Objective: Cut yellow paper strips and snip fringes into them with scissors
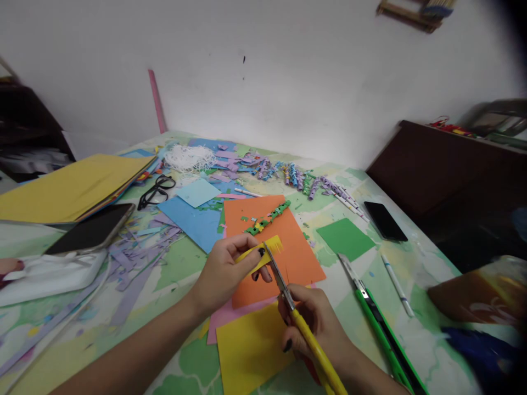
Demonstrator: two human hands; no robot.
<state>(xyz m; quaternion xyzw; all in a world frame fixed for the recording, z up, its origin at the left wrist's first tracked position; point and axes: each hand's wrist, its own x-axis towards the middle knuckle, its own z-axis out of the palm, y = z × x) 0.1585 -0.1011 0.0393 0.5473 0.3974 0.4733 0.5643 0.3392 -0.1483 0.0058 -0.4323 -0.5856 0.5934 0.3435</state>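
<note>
Between its thumb and fingers, my left hand (230, 263) pinches a narrow yellow paper strip (274, 247) whose far end is cut into a fine fringe. My right hand (315, 323) grips yellow-handled scissors (302, 326), their blades reaching the strip's edge near the fringe. Under both hands lies an orange paper sheet (302, 266), with a curled green paper piece (269, 218) and small scraps on it. A yellow paper sheet (251, 351) overlaps a pink sheet (220, 321) close to me.
On the right are a green box cutter (381, 329) with its blade out, a green paper square (346, 238), a pen (397, 285) and a phone (385, 220). Leftward lie glasses (156, 191), another phone (90, 227), yellow folders (74, 184) and purple scraps (135, 258). White string (189, 158) sits behind.
</note>
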